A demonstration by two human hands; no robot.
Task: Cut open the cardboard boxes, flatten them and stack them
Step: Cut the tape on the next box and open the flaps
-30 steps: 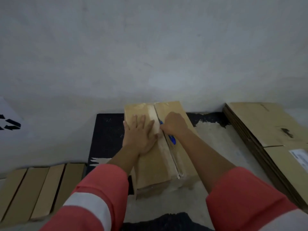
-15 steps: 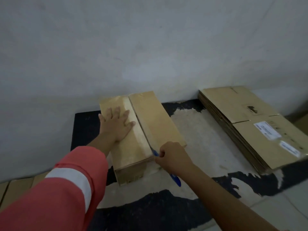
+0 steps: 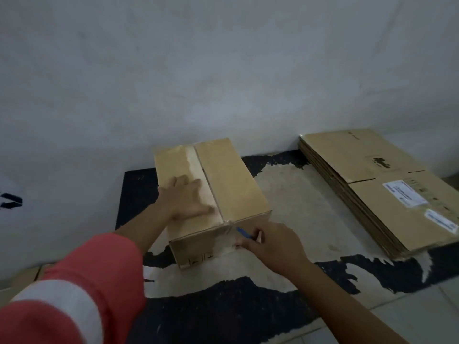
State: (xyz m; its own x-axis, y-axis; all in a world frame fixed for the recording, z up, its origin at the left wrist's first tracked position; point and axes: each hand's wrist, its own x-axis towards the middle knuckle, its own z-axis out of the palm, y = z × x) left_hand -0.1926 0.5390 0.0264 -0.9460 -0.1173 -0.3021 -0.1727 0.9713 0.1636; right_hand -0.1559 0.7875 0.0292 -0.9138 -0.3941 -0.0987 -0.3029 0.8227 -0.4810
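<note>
A closed cardboard box (image 3: pixel 231 180) stands on a worn black mat in front of the wall, its top seam running away from me. My left hand (image 3: pixel 185 201) lies flat on the left top flap, fingers straight, pressing down. My right hand (image 3: pixel 270 244) grips a blue cutter (image 3: pixel 244 233) at the box's near end face, the tip by the taped seam just below the top edge. A stack of flattened boxes (image 3: pixel 372 184) lies to the right.
The black mat (image 3: pixel 223 309) has large worn pale patches. The grey wall (image 3: pixel 223 70) rises directly behind the box. More flat cardboard (image 3: pixel 22 276) shows at the lower left behind my red sleeve. Pale floor tiles (image 3: pixel 422 316) are at the lower right.
My right hand drew the cutter along the top seam toward me and now holds it at the box's near end face. The left hand stayed pressed on the left flap. The view shifted.
</note>
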